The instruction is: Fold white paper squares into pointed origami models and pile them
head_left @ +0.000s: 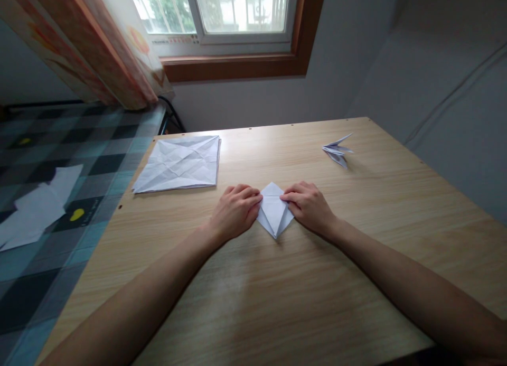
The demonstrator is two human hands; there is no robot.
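Observation:
A white sheet of paper folded into a small diamond (273, 212) lies on the wooden table in front of me, one point facing me. Its layers form a narrow downward triangle between two side flaps. On its left edge, my left hand (236, 210) is closed, thumb and fingers pinching the paper. My right hand (308, 205) pinches the opposite edge in the same way, its fingers curled. Both hands rest close to the tabletop, and the fingertips partly cover the diamond's side corners.
Creased white sheets (180, 162) lie stacked at the table's far left. A folded paper figure with pointed tips (337, 150) stands at the far right. Left of the table (245, 302), loose paper pieces (43, 207) lie on a checked cloth (24, 281). A window and wall rise behind.

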